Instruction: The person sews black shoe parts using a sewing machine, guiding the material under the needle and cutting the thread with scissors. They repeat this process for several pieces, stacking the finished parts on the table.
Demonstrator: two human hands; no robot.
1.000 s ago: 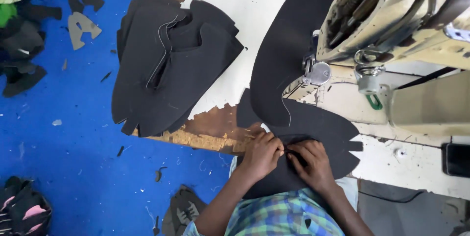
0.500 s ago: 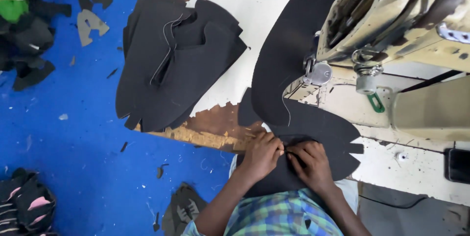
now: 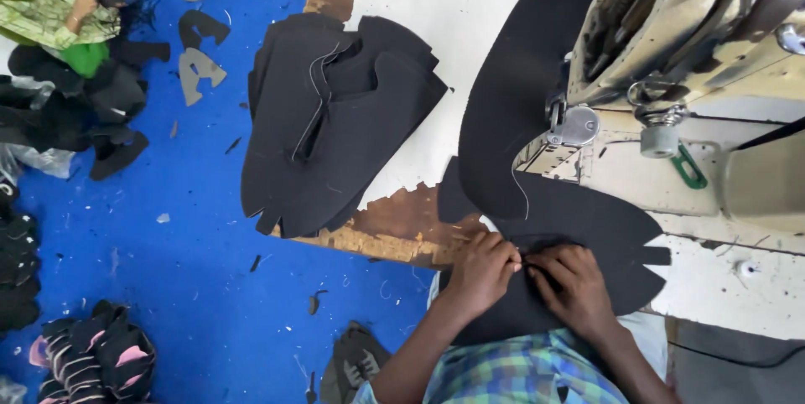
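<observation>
left hand (image 3: pixel 480 270) + right hand (image 3: pixel 573 280) pinch near edge of curved black fabric panel (image 3: pixel 579 228) | panel on near surface (image 3: pixel 470 27) under cream sewing machine (image 3: pixel 671 77) | seam partly stitched | stack of black cut pieces (image 3: pixel 335 119) left

No packages, labels, signs or screens show anywhere in this view

A stack of black cut fabric pieces (image 3: pixel 335 123) lies on the bench (image 3: pixel 453 27), left of the cream sewing machine (image 3: pixel 704 77). On the blue floor (image 3: pixel 168 287) to the left lie dark scraps (image 3: pixel 75 111), a grey cutout (image 3: pixel 199 73) and, nearer, pink-and-black pieces (image 3: pixel 101 354).
</observation>
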